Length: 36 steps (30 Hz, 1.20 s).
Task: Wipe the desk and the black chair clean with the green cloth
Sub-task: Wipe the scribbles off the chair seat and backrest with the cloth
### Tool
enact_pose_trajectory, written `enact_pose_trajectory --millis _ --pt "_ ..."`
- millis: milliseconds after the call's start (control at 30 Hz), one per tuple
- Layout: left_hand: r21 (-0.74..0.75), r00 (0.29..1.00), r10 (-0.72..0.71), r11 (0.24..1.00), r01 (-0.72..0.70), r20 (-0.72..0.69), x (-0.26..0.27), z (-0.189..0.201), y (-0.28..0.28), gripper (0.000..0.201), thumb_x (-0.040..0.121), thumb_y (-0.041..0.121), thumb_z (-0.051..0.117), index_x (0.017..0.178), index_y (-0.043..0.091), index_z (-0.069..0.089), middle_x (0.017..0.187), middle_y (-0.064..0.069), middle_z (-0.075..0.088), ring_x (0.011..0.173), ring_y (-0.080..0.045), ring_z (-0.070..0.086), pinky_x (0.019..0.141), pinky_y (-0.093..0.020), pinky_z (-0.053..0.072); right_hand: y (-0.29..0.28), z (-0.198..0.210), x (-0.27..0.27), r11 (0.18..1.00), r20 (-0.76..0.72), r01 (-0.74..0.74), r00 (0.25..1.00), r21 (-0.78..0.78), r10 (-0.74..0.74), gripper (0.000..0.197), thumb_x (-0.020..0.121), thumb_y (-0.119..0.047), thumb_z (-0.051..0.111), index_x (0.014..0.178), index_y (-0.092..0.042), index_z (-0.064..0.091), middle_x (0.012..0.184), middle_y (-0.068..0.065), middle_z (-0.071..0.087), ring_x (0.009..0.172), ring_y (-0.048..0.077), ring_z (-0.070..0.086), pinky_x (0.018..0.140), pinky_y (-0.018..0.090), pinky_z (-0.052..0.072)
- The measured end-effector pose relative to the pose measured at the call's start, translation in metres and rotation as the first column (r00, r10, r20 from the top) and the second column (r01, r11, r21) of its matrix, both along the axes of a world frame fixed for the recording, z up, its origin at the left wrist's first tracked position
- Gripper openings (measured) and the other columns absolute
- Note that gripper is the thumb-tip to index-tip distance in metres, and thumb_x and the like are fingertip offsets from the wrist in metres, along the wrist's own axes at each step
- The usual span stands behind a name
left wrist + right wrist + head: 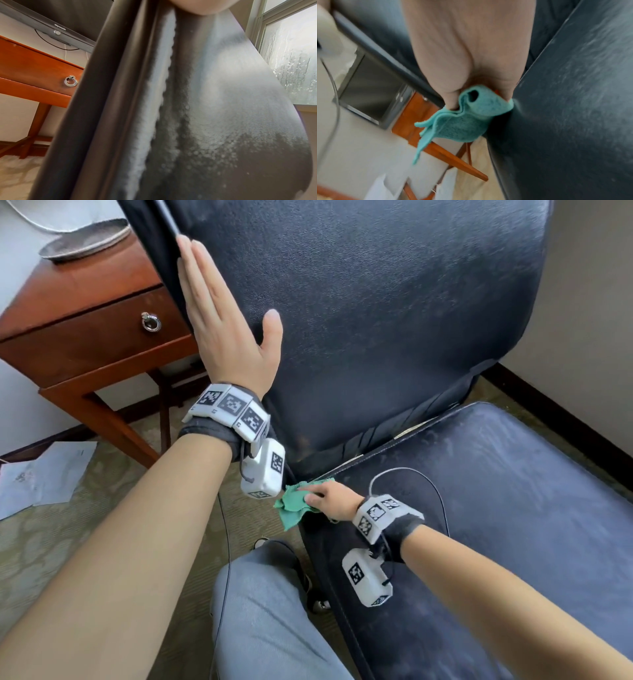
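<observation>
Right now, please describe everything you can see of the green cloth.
The green cloth is a small, soft, fuzzy teal-green rag, crumpled into loose folds. The right hand grips it and presses it against the corner edge of the black chair seat, near the backrest. One loose end hangs free over the edge, above the carpet.

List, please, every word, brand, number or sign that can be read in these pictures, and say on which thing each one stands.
"Skyworth", uncertain because blurred: brand on the lower bezel of the television.
Square black-and-white coded markers, no letters: on the wristbands and the wrist camera housings.
Faint print, too small to read: on the papers on the floor.
</observation>
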<state>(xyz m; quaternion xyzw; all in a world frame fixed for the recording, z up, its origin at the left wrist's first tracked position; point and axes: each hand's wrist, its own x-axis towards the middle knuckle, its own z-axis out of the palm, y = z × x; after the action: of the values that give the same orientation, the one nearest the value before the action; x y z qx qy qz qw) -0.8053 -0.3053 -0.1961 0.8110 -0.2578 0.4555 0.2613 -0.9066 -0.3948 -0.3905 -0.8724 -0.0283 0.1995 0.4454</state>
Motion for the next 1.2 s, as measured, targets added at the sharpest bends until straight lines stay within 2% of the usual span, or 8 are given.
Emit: enact_pose_trajectory --millis 167,500,633,733,833,967,1100,1200 --pt "-0.001 1.0 0.011 1.0 -0.011 -0.02 -0.003 0.0 0.0 0.078 0.088 0.029 0.05 0.138 -0.022 0.019 0.146 -0.04 0.018 0.139 -0.046 0.022 0.118 -0.031 0.008 -0.053 0.016 -0.024 0.754 -0.318 0.368 0.922 0.544 -0.221 0.029 0.099 -0.014 0.044 0.121 -0.007 0.062 0.103 0.004 0.061 0.083 0.011 0.053 0.069 0.022 0.042" --pt "0.003 0.998 0.023 1.0 -0.023 -0.055 -0.005 0.001 0.002 0.081 0.086 0.025 0.053 0.141 -0.021 0.015 0.149 -0.038 0.013 0.142 -0.042 0.016 0.119 -0.033 0.007 -0.158 0.065 -0.06 0.517 -0.264 0.572 0.792 0.637 -0.551 0.018 0.093 -0.022 0.046 0.087 -0.017 0.063 0.078 0.006 0.054 0.068 0.017 0.046 0.06 0.029 0.038" --pt "0.004 0.998 0.015 1.0 -0.014 -0.057 -0.003 0.0 0.003 0.081 0.086 0.026 0.052 0.141 -0.021 0.014 0.149 -0.038 0.013 0.142 -0.042 0.015 0.119 -0.035 0.008 -0.189 0.072 -0.047 0.272 -0.261 0.675 0.577 0.686 -0.774 0.03 0.097 -0.027 0.044 0.071 -0.019 0.055 0.066 0.005 0.043 0.054 0.016 0.035 0.054 0.028 0.025" --pt "0.002 0.998 0.01 1.0 -0.01 -0.067 -0.003 -0.001 0.004 0.082 0.085 0.026 0.052 0.14 -0.021 0.014 0.148 -0.038 0.013 0.141 -0.043 0.015 0.119 -0.039 0.01 -0.208 0.071 -0.03 -0.012 -0.315 0.729 0.281 0.684 -0.906 0.023 0.089 -0.042 0.054 0.075 -0.024 0.056 0.065 -0.002 0.045 0.05 0.011 0.038 0.045 0.023 0.03" --pt "0.006 0.998 -0.005 1.0 0.006 -0.065 -0.002 -0.001 0.003 0.082 0.085 0.025 0.052 0.14 -0.022 0.013 0.148 -0.039 0.012 0.141 -0.045 0.015 0.119 -0.04 0.009 -0.214 0.067 -0.002 -0.027 -0.166 0.741 0.115 0.67 -0.979 0.029 0.088 -0.036 0.044 0.106 -0.026 0.064 0.091 -0.004 0.061 0.074 0.013 0.054 0.062 0.018 0.045" --pt "0.005 0.999 -0.007 1.0 0.007 -0.041 0.001 -0.003 0.003 0.08 0.088 0.027 0.049 0.139 -0.023 0.014 0.147 -0.041 0.012 0.14 -0.045 0.015 0.119 -0.037 0.007 -0.19 0.066 0.04 0.191 0.067 0.77 0.19 0.609 -0.979 0.05 0.101 -0.027 0.032 0.149 -0.017 0.024 0.152 0.008 0.031 0.133 0.021 0.037 0.1 0.019 0.027" --pt "0.009 1.0 -0.011 1.0 0.011 -0.025 0.004 -0.003 0.003 0.079 0.091 0.031 0.045 0.138 -0.024 0.014 0.145 -0.042 0.013 0.14 -0.044 0.015 0.118 -0.032 0.005 -0.179 0.06 0.067 0.022 -0.048 0.732 0.074 0.681 -0.996 0.053 0.102 -0.027 0.031 0.151 -0.021 0.01 0.155 0.009 0.021 0.135 0.022 0.035 0.105 0.023 0.032" --pt "0.006 1.0 -0.02 1.0 0.02 -0.022 0.005 -0.003 0.002 0.079 0.092 0.034 0.042 0.137 -0.025 0.015 0.145 -0.043 0.014 0.139 -0.046 0.017 0.119 -0.035 0.007 -0.196 0.063 0.072 -0.082 -0.091 0.667 -0.021 0.741 -0.996 0.055 0.104 -0.019 0.03 0.152 -0.013 0.005 0.156 0.008 0.019 0.132 0.019 0.035 0.087 0.005 0.033"
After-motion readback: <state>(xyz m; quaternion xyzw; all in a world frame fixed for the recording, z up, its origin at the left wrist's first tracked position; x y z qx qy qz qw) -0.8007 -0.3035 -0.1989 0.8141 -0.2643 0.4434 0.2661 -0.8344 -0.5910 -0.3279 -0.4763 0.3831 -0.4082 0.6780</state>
